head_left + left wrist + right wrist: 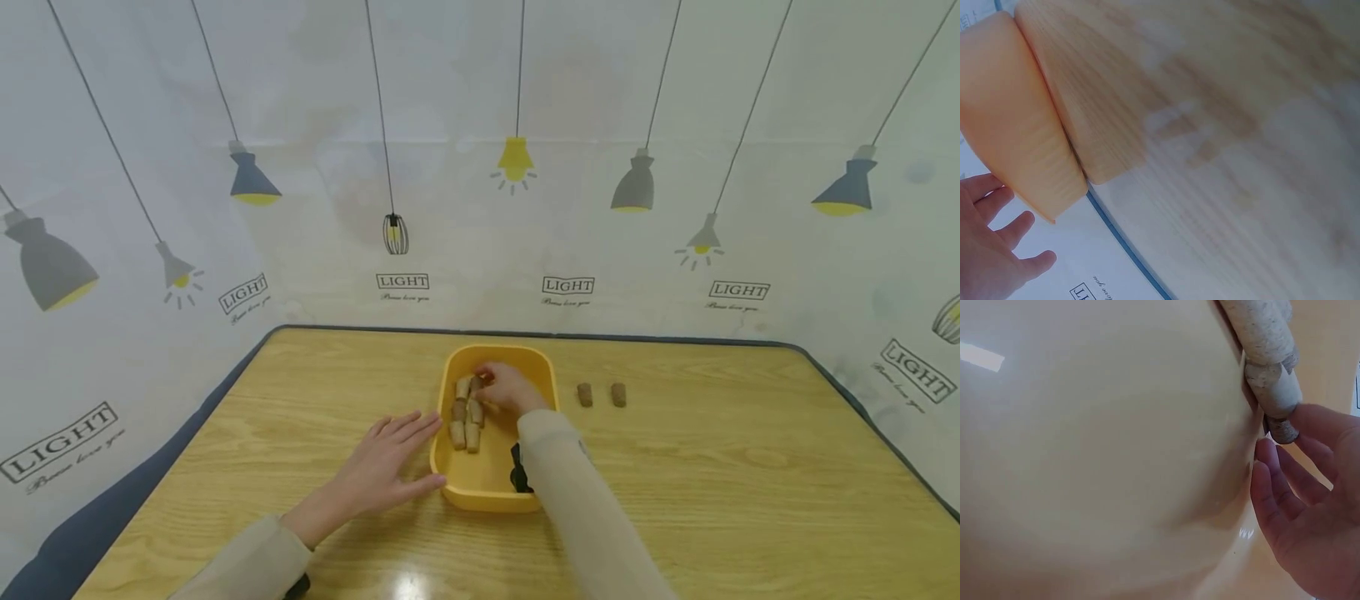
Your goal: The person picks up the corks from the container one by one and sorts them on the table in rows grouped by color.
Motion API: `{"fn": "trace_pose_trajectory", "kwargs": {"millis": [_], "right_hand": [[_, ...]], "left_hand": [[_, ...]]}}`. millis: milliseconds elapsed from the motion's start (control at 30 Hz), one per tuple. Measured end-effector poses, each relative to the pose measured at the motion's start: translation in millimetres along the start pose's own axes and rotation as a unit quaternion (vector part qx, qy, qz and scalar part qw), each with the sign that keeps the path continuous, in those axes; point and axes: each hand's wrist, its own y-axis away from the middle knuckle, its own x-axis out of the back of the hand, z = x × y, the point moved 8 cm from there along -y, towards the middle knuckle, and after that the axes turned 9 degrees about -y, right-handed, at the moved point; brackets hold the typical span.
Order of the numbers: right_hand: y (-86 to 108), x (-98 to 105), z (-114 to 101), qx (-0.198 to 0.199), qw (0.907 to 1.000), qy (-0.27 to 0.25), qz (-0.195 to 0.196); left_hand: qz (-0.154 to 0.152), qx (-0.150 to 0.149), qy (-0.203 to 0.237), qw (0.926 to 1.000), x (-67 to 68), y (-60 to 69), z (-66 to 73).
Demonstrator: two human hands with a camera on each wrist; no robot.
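Several tapered cork stoppers, some pale and some brown, lie in two columns along the left side of a yellow plastic tray [491, 502]. My right hand [512, 388] reaches into the tray and pinches a brown cork stopper [1284, 431] at the far end of the right column. A pale cork stopper [1277, 394] lies against it in the right wrist view. My left hand [378, 467] has its fingers spread, with fingertips at the tray's left rim; in the left wrist view these fingers [1019, 230] are beside the tray's outer wall.
Two brown cork stoppers [602, 395] stand apart on the wooden table [720, 467], right of the tray. A black object [519, 471] is in the tray's near right corner, partly behind the right sleeve. A lamp-patterned curtain [450, 100] surrounds the table's far edge.
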Motion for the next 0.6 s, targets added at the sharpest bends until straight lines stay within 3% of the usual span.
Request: {"fn": "trace_pose_trajectory", "kwargs": {"millis": [333,600], "right_hand": [[2.0,4.7,-0.4,-0.005,0.9994,0.022,0.027],[2.6,22.4,-16.3,0.018,0.9992,0.036,-0.005]], "left_hand": [[-0.001,0.000,-0.002,1.0000,-0.7,-0.3,0.3],[0.010,0.003,-0.005,0.9999,0.6,-0.6,0.6]]}}
